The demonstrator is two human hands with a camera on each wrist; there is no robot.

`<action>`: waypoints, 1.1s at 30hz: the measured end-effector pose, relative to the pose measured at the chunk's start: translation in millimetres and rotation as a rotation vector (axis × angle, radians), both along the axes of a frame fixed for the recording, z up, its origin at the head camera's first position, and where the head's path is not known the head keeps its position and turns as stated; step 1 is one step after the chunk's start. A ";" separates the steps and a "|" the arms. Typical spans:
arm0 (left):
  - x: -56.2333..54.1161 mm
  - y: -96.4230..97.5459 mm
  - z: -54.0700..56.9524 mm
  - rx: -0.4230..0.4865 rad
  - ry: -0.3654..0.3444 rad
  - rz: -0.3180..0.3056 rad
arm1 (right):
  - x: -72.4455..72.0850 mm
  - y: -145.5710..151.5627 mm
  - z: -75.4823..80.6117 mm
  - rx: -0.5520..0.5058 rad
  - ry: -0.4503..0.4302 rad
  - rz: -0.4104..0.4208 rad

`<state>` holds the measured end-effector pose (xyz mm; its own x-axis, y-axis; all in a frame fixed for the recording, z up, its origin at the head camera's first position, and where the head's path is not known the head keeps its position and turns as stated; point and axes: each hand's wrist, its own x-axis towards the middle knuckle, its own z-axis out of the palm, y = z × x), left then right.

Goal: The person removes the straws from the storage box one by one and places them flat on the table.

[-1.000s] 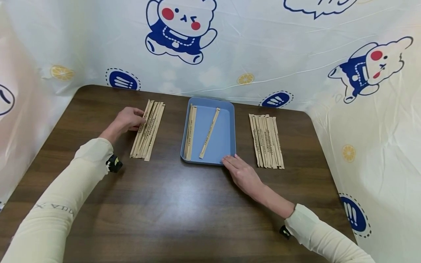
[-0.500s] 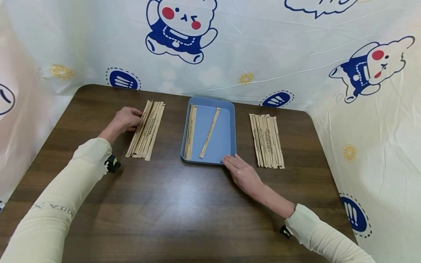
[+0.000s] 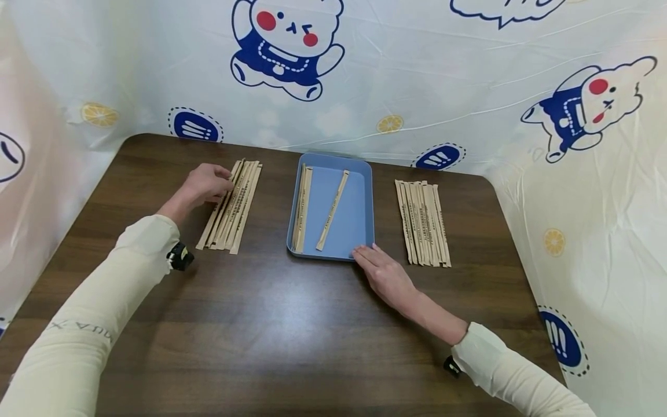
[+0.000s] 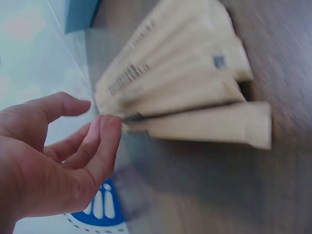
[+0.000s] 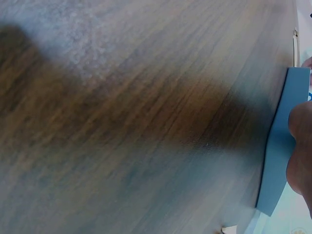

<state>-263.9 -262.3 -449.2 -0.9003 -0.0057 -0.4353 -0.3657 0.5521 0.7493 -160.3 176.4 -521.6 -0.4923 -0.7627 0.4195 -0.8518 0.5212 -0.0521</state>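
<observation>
At the left of the table lies a bunch of slim, paper-wrapped straws, tan with dark print. My left hand is at the bunch's left side. In the left wrist view its fingertips touch the outermost wrapped straw, while the thumb stands apart from them. A shallow blue tray sits in the middle, with a few wrapped straws along its left wall and a single straw slanting beside them. My right hand rests with straight fingers on the tray's near right corner.
A second bunch of wrapped straws lies side by side to the right of the tray. The brown wooden table is bordered by a white printed cloth at the back and sides.
The leftmost straws have shifted left and fanned out from their bunch. My left hand moved slightly left, then back right over the bunch. The right hand and tray have stayed put.
</observation>
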 end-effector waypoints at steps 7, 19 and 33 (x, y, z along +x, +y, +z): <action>-3.3 29.9 18.7 0.121 -0.024 -0.036 | 0.4 0.5 0.1 -0.001 -0.007 0.001; -8.3 90.9 30.2 0.307 -0.057 -0.101 | 0.8 0.7 0.4 -0.003 -0.005 0.009; -9.0 147.7 17.5 0.310 -0.067 -0.206 | 1.7 -0.4 1.8 0.014 -0.029 -0.005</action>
<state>-272.9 -114.6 -431.7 -0.8385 0.3139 -0.4455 -0.3243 0.3697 0.8707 -158.6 176.0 -519.8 -0.5077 -0.7661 0.3941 -0.8476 0.5262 -0.0690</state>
